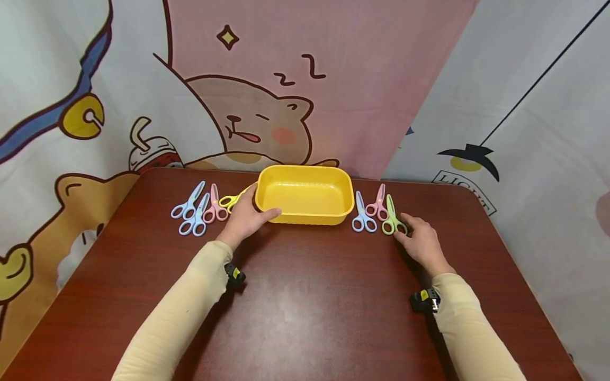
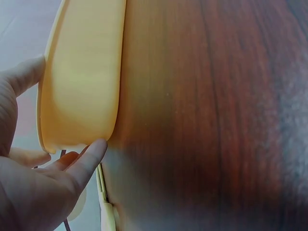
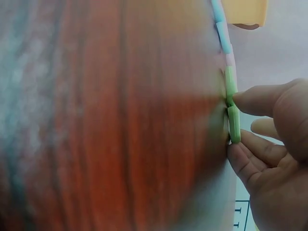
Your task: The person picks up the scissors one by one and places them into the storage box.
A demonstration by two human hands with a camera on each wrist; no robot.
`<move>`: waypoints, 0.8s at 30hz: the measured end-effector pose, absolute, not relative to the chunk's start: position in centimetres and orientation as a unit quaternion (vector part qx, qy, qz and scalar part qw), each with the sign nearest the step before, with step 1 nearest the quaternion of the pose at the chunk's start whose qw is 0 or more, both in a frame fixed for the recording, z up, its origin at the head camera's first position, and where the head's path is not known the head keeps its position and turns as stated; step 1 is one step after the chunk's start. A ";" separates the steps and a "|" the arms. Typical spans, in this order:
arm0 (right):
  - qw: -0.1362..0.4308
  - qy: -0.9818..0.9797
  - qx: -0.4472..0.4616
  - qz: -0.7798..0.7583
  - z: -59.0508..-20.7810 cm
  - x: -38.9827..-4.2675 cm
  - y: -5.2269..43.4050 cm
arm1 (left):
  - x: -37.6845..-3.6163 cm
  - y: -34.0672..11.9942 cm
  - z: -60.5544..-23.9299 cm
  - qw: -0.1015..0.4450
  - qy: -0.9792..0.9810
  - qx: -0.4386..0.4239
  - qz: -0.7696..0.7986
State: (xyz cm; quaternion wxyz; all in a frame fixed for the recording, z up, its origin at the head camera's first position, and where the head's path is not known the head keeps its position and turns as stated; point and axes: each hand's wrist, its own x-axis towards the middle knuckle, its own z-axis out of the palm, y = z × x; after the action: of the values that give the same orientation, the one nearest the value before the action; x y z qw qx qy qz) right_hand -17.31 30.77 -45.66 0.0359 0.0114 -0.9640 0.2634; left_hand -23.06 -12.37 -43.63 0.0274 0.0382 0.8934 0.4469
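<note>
A yellow plastic tub (image 1: pixel 305 209) stands empty at the back middle of the brown table (image 1: pixel 305 312). My left hand (image 1: pixel 259 209) holds its near left corner, thumb along the front wall and fingers round the end; the left wrist view shows the thumb (image 2: pixel 91 154) on the tub (image 2: pixel 82 82). Green scissors (image 1: pixel 392 218) lie right of the tub beside pink scissors (image 1: pixel 378 202) and blue scissors (image 1: pixel 362 214). My right hand (image 1: pixel 405 225) pinches the green scissors (image 3: pixel 232 103) by their handles, with its fingertips (image 3: pixel 245 159) against the loops.
Left of the tub lie two blue scissors (image 1: pixel 190 209), a pink pair (image 1: pixel 215 207) and a yellow pair (image 1: pixel 232 200) partly behind my left hand. A cartoon cloth (image 1: pixel 267 95) hangs behind the table. The table's rounded back corners are close to both groups.
</note>
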 end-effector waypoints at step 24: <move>0.064 -0.965 0.017 0.252 -46.2 -17.9 31.0 | -23.0 -12.3 -43.6 0.044 0.895 0.018 0.444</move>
State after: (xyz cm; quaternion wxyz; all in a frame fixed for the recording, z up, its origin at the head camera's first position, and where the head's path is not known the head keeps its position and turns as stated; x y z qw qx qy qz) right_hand -17.88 30.97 -46.22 0.0638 0.0171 -0.9654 0.2521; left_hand -22.95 -12.26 -43.60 0.0442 0.0183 0.8948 0.4439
